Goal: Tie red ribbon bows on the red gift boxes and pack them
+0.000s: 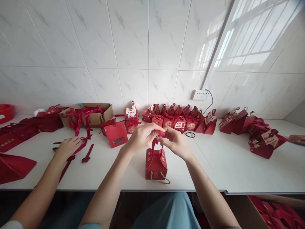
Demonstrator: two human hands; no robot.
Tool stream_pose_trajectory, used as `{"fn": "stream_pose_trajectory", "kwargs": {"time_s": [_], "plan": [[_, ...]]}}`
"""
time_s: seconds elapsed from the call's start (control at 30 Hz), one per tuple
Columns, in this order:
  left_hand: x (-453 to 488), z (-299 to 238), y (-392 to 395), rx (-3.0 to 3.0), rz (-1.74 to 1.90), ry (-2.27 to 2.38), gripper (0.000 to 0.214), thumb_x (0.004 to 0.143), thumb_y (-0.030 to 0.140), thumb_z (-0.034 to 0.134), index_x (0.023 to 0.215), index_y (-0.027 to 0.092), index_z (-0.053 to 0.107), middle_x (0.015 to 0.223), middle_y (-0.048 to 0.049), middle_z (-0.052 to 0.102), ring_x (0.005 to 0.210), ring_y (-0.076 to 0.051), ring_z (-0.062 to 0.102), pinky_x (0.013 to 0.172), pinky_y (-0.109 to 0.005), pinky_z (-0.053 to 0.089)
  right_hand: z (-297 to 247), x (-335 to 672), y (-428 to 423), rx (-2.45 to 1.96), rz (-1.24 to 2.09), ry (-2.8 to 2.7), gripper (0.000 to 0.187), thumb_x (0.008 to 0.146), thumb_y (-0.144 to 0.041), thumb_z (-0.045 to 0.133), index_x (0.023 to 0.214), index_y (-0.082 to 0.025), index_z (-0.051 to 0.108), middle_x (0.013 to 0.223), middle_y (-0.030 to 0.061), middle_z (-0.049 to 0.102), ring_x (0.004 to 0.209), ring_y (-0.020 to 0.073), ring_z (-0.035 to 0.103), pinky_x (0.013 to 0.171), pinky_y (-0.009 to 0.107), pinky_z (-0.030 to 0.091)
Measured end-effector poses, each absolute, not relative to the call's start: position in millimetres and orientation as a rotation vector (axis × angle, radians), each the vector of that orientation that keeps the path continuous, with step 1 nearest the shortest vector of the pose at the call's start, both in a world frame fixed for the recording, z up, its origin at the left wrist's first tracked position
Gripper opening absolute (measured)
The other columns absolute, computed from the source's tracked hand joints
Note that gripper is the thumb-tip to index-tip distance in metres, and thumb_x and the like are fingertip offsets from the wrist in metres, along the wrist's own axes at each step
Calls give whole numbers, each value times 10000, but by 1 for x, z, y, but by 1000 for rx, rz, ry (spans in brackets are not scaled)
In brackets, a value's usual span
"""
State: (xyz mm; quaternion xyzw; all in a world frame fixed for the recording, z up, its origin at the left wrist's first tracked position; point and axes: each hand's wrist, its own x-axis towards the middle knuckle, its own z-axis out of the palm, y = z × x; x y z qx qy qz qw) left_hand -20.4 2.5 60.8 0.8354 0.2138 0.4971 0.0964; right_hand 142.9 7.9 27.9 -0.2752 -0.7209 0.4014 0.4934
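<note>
A small red gift box (156,165) with a rope handle stands on the white table (214,165) right in front of me. Both my hands are raised just above its top. My left hand (140,137) and my right hand (175,142) meet there, fingers pinched on a red ribbon (159,140) that runs down to the box's top flaps. The ribbon's knot is mostly hidden by my fingers.
Another person's hand (68,147) rests on loose red ribbons at the left. A cardboard box of ribbons (95,118) stands behind, beside flat red box blanks (14,165). Several finished red boxes (181,119) line the tiled wall, more lie at right (259,140). A black hair band (190,135) lies nearby.
</note>
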Motion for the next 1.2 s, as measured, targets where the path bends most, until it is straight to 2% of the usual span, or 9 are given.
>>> {"fn": "stream_pose_trajectory", "kwargs": {"time_s": [0.13,0.27,0.37,0.47,0.57,0.67,0.77,0.93,1.2], "plan": [[-21,60,2,2565,1499,661,163,880,147,476,843,183,630,732,-17,673,655,-104,618,605,-213,483,28,138,-2,-892,662,-1804,82,815,-282,545,800,-206,517,487,-68,524,452,109,537,481,216,411],[-24,56,4,2553,1538,635,176,882,126,460,852,176,626,734,-22,667,682,-112,625,618,-224,491,24,136,-9,-883,490,-1742,108,811,-279,536,858,-195,585,696,17,689,646,162,665,611,258,491],[-25,53,6,2527,1554,626,172,879,120,468,872,173,631,743,-26,671,673,-112,622,612,-228,490,23,137,-10,-813,602,-1692,173,828,-302,523,865,-191,650,791,37,711,723,176,675,622,261,505],[-24,49,6,2471,1564,579,171,885,144,476,883,176,644,769,-41,683,711,-123,632,637,-243,505,27,134,-6,-843,722,-1454,251,827,-387,550,793,-176,682,737,39,709,703,176,664,614,266,508],[-19,41,6,2321,1666,575,167,882,172,498,895,187,664,871,-64,704,857,-154,648,774,-292,526,33,126,3,-849,834,-1194,237,722,-399,680,740,-163,670,667,29,699,674,169,661,642,274,520],[-12,28,5,2005,1871,642,139,861,204,549,893,193,684,952,-70,710,960,-177,645,880,-325,509,35,120,11,-737,939,-1021,287,644,-340,747,849,-175,632,709,14,711,690,156,669,689,294,539],[-7,9,4,1552,2009,704,130,832,266,596,876,191,692,917,-65,717,918,-187,666,831,-327,533,27,120,12,-655,951,-857,389,637,-271,752,981,-207,583,700,-27,700,690,135,669,738,320,550],[-12,-21,1,911,2158,947,161,746,317,658,759,159,686,845,-70,713,848,-196,672,724,-302,537,2,146,4,-672,925,-678,182,618,-212,754,729,-171,616,633,-37,660,673,130,664,739,325,562],[-75,-75,-14,600,2156,1312,164,637,287,700,699,135,683,782,-63,700,767,-175,653,656,-262,512,-51,222,-14,-1045,791,-589,212,589,-239,751,650,-175,559,702,-41,614,702,107,612,661,278,580]]}}
